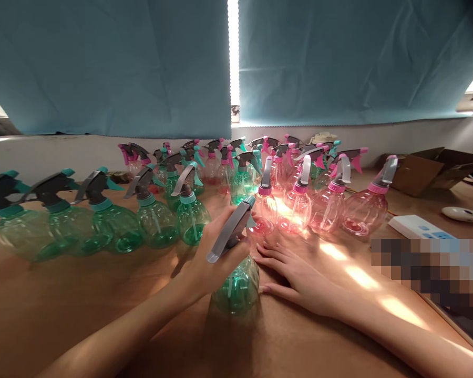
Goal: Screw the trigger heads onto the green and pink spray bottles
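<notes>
My left hand (216, 247) is wrapped round the neck of a green spray bottle (236, 289), which stands upright on the wooden table in front of me. The grey lever of its spray head rises above my fingers. Just right of that bottle my right hand (295, 273) lies flat on the table, fingers stretched out and nothing in them. Ahead of it stands a row of pink spray bottles (295, 210) with grey levers. To the left of my left hand runs a row of green spray bottles (157, 220).
Behind these rows stand several more green and pink spray bottles (242, 181). At the right are a white power strip (410, 226), a computer mouse (461, 213) and an open cardboard box (421, 170). Blue curtains (110, 68) hang at the back.
</notes>
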`<state>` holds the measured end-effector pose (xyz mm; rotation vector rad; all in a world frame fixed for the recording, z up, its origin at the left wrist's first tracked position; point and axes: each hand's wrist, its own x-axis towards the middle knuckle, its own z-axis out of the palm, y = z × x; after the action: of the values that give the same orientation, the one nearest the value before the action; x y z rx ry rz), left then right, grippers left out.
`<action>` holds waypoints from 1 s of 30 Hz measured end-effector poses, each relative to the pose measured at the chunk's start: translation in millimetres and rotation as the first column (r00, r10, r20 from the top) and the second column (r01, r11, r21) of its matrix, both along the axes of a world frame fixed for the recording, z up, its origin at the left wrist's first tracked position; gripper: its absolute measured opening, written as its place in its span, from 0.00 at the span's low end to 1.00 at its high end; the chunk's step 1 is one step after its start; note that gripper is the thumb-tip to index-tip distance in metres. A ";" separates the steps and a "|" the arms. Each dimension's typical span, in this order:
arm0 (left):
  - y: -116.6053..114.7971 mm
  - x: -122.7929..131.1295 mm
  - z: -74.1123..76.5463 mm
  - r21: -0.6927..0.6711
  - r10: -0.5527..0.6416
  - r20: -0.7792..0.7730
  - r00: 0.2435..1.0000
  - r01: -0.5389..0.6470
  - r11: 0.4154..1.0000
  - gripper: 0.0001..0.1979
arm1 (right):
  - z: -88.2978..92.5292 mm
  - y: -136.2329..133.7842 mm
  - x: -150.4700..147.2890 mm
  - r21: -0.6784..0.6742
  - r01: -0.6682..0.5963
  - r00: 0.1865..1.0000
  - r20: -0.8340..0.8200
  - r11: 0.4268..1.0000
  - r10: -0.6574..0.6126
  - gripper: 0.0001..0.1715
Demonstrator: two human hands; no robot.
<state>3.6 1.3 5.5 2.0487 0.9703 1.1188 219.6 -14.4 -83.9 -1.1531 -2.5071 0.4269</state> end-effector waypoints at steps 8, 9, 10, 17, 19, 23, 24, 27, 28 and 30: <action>-0.5 0.4 0.0 0.018 -0.002 -0.006 1.000 0.002 1.000 0.07 | 0.1 -0.4 -0.3 -0.013 0.001 1.000 -0.020 1.000 -0.001 0.37; -0.7 0.4 -0.4 0.016 0.003 -0.005 1.000 -0.003 1.000 0.07 | 0.0 -0.5 -0.2 -0.012 0.001 1.000 -0.027 1.000 -0.002 0.37; -0.8 0.3 -0.9 0.011 0.008 -0.004 1.000 -0.008 1.000 0.07 | -0.2 -0.5 -0.2 -0.013 0.001 1.000 -0.029 1.000 -0.001 0.37; -1.3 0.1 1.3 0.027 0.012 -0.033 0.999 -0.011 1.000 0.06 | -0.4 0.7 -0.4 -0.012 -0.010 1.000 -0.014 1.000 0.010 0.38; -1.4 0.5 3.4 0.042 0.013 -0.048 0.999 -0.011 0.999 0.05 | -0.5 0.6 -0.5 -0.006 -0.008 1.000 -0.010 1.000 0.008 0.37; -1.3 1.4 5.4 0.066 0.011 -0.063 0.998 -0.006 0.998 0.04 | -1.3 0.3 -0.3 -0.006 -0.004 1.000 -0.017 1.000 0.004 0.37; -1.3 1.5 5.4 0.063 0.008 -0.057 0.998 -0.004 0.998 0.04 | -1.5 0.3 -0.2 -0.004 -0.005 1.000 -0.023 1.000 0.005 0.37; -1.5 1.2 4.8 0.042 0.003 -0.021 1.000 -0.002 0.999 0.06 | -2.2 0.3 0.1 -0.001 -0.006 0.999 -0.032 1.000 0.006 0.37; -1.7 0.9 4.9 0.037 0.001 -0.009 1.000 -0.001 0.999 0.07 | -2.3 0.3 0.1 -0.002 -0.005 1.000 -0.031 1.000 0.005 0.37; -2.0 0.3 5.6 0.035 0.000 0.001 1.000 0.000 0.999 0.08 | -2.4 0.0 0.2 -0.004 -0.002 0.999 -0.032 1.000 0.002 0.36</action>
<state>3.9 -0.7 11.1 2.0756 0.9564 1.1437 219.8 -14.4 -86.3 -1.1362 -2.4818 0.4476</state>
